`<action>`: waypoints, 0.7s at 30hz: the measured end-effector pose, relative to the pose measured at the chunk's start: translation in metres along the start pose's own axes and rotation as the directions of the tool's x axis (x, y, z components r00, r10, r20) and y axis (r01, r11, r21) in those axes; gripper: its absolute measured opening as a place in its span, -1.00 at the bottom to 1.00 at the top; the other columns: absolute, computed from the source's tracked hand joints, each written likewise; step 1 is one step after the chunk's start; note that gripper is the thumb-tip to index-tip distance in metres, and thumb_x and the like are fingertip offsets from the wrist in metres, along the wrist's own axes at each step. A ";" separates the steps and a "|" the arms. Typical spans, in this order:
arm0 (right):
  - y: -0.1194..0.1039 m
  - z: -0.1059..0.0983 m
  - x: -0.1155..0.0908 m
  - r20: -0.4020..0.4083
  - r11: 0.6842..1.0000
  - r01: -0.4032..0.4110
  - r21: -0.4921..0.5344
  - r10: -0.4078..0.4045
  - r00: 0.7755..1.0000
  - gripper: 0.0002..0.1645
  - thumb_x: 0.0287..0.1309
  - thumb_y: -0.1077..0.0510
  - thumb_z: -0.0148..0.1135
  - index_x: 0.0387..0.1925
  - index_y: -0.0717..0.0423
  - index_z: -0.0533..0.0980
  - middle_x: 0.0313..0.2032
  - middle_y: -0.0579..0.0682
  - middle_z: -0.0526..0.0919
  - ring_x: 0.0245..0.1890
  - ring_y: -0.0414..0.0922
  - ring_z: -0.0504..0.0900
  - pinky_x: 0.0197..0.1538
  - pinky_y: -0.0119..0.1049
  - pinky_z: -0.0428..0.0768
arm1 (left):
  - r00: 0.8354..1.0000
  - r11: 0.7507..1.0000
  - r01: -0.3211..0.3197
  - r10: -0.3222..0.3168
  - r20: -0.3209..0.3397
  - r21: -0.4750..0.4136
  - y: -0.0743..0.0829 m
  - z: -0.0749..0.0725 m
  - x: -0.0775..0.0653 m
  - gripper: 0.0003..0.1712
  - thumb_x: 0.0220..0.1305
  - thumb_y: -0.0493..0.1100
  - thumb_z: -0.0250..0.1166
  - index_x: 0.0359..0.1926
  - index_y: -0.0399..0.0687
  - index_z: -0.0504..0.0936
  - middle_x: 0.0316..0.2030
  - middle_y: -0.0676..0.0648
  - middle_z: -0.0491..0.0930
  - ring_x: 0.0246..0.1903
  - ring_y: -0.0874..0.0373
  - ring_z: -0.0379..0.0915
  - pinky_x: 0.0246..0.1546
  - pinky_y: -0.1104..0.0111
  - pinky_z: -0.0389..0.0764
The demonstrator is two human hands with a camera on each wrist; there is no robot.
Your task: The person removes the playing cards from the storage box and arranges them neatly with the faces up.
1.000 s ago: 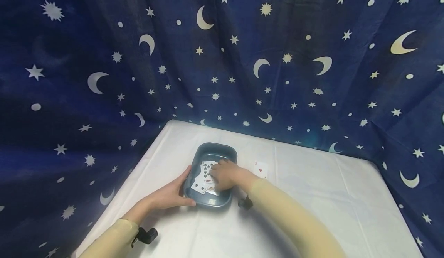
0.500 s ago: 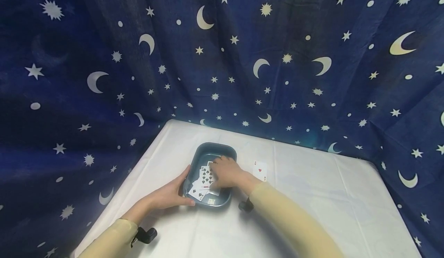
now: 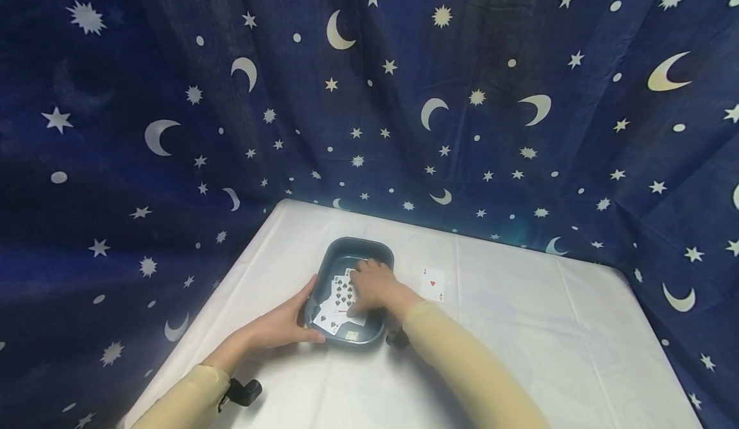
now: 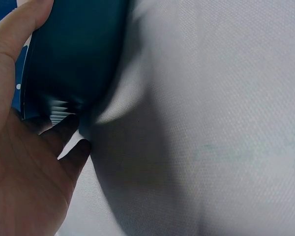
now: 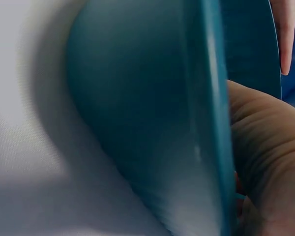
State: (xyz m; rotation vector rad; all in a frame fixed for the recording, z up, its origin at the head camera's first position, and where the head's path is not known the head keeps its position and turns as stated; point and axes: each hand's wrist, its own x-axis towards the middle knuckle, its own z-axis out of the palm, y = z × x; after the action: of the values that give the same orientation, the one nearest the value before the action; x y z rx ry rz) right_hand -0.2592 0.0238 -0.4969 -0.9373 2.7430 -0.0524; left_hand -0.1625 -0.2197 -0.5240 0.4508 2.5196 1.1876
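Observation:
A blue rectangular dish [image 3: 349, 249] stands on the table in the head view, with several playing cards [image 3: 342, 291] lying face up and overlapping inside. Spades show on the topmost cards. My left hand [image 3: 283, 325] holds the dish at its left side, thumb at the near corner; the left wrist view shows that hand [image 4: 29, 167] with its thumb on the rim and fingers against the outer wall. My right hand [image 3: 374, 286] reaches over the right rim onto the cards. Its fingertips are hidden by the dish wall [image 5: 137, 98] in the right wrist view.
An ace of hearts [image 3: 432, 285] lies face up on the white tablecloth [image 3: 519, 326], right of the dish. A dark blue curtain [image 3: 369, 108] with moons and stars hangs behind the table. Each wrist carries a small black camera [image 3: 245, 392].
The cards in the dish have slid towards the near side, and the uppermost ones have spread. My right forearm has swung slightly left, uncovering the whole ace of hearts. The left hand stays put.

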 end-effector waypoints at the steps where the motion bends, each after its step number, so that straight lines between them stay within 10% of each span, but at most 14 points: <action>1: 0.000 0.000 0.000 0.002 1.000 0.000 -0.001 0.000 1.000 0.15 -0.16 -0.44 0.53 0.39 0.07 0.46 0.35 0.06 0.44 0.39 0.08 0.34 0.47 0.07 0.26 | 1.000 1.000 0.000 0.000 0.000 -0.001 0.000 0.000 0.000 0.53 0.01 0.27 0.58 0.66 0.04 -0.34 0.63 -0.04 -0.28 0.58 -0.04 -0.26 0.52 0.00 -0.05; 21: 0.001 0.010 0.002 -0.046 0.998 0.041 -0.048 -0.044 0.998 0.19 -0.15 -0.48 0.43 0.45 0.04 0.39 0.34 0.01 0.48 0.37 0.02 0.37 0.47 0.02 0.26 | 1.000 1.000 -0.001 0.001 -0.008 -0.006 0.004 0.000 -0.003 0.51 0.04 0.24 0.59 0.66 0.05 -0.33 0.63 -0.06 -0.27 0.57 -0.09 -0.21 0.51 -0.02 -0.02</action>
State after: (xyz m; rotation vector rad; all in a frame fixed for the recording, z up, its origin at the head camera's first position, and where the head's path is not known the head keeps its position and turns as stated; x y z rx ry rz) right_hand -0.2590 0.0242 -0.5068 -1.0197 2.7790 -0.0182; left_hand -0.1594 -0.2189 -0.5205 0.4465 2.5222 1.1995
